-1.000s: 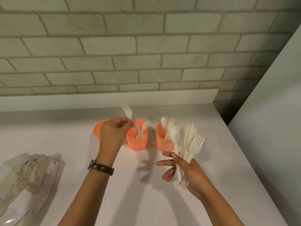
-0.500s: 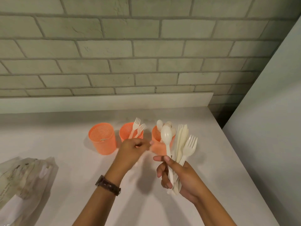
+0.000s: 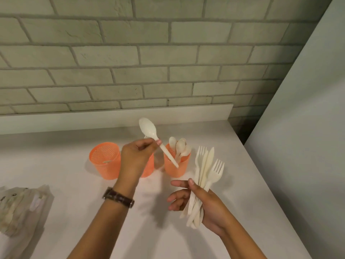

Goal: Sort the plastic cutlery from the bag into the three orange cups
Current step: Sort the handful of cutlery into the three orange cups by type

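Observation:
Three orange mesh cups stand in a row on the white counter. The left cup (image 3: 104,161) shows one pale piece at its bottom. The middle cup (image 3: 149,167) is mostly hidden behind my left hand (image 3: 134,161). The right cup (image 3: 177,165) holds several white spoons. My left hand pinches a white spoon (image 3: 151,135) by its handle, bowl up, over the gap between the middle and right cups. My right hand (image 3: 203,204) grips a bundle of white forks and knives (image 3: 203,174), tips pointing up, to the right of the cups.
The clear plastic bag (image 3: 20,208) with more cutlery lies at the counter's left edge. A brick wall and a low white ledge (image 3: 112,116) run behind the cups. The counter ends at the right beside a grey panel (image 3: 308,128).
My left hand dropped the fork into the middle cup, reached to the bundle, and has pulled a spoon out of it, lifting it up and left. My right hand's bundle has lost that spoon.

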Demonstrator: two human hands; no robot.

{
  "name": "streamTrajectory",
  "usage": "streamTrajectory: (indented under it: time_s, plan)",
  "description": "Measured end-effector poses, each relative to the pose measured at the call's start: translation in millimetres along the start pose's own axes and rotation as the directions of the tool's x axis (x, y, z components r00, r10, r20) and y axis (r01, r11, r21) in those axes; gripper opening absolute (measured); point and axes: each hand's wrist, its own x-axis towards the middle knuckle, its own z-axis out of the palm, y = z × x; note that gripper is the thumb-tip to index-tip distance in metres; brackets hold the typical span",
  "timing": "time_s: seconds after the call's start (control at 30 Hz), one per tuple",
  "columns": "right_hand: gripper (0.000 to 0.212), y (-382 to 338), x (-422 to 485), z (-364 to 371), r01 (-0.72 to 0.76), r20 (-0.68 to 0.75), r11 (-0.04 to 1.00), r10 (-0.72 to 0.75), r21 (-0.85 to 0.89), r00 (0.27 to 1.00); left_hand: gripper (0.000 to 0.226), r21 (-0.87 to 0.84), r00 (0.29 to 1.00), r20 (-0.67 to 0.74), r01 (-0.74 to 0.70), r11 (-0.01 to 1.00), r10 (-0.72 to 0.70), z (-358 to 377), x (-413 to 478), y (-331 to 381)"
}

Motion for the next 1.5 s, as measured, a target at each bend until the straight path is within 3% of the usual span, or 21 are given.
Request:
streamTrajectory:
  time_s: [0.2,0.37,0.47,0.57,0.73,0.9,1.03,1.17,1.27,1.4,1.5]
  plan:
    - [0.044,-2,-4,-8,0.013,-0.009,0.998,-0.012,0.067,1.000,0.007,0.210,0.984,-0.080,-0.139,0.968,0.159,24,39,-20]
    - [0.043,-2,-6,-11,0.008,-0.005,0.999,-0.008,0.049,1.000,0.030,0.444,0.996,0.076,-0.068,0.894,0.038,42,43,-50]
    - [0.042,-5,-6,-10,0.005,-0.004,1.000,-0.005,0.030,1.000,0.035,0.502,0.997,0.059,-0.071,0.862,0.048,36,32,-48]
    - [0.041,-6,-5,-7,0.008,0.024,1.000,-0.007,-0.011,1.000,0.006,0.369,0.989,0.133,-0.107,0.923,0.061,25,4,-32]
    - [0.039,0,2,3,-0.016,0.098,1.000,0.017,-0.007,0.995,0.020,0.245,0.895,0.386,0.133,0.960,-0.222,11,-42,-24]
    - [0.037,4,4,11,-0.066,0.130,0.990,0.081,-0.122,0.988,0.011,-0.001,0.883,0.396,0.277,0.961,-0.254,1,-58,-20]
    - [0.042,4,7,14,-0.094,0.161,0.983,0.119,-0.159,0.980,0.010,-0.013,0.897,0.352,0.292,0.956,-0.268,-5,-59,-16]
    - [0.031,2,11,13,-0.088,0.189,0.981,0.121,-0.176,0.975,0.015,0.015,0.893,0.344,0.303,0.953,-0.290,-5,-61,-15]
    - [0.039,1,14,10,-0.110,0.190,0.975,0.147,-0.193,0.971,0.008,0.057,0.933,0.254,0.248,0.967,-0.254,-7,-59,-13]
    - [0.042,1,18,0,-0.101,0.146,0.979,0.127,-0.175,0.981,0.008,0.029,0.993,-0.052,0.106,0.994,-0.105,-21,-42,0]
    - [0.043,1,19,-9,-0.100,0.133,0.979,0.125,-0.179,0.983,0.010,0.122,0.944,-0.321,-0.036,0.992,0.074,-35,-11,6]
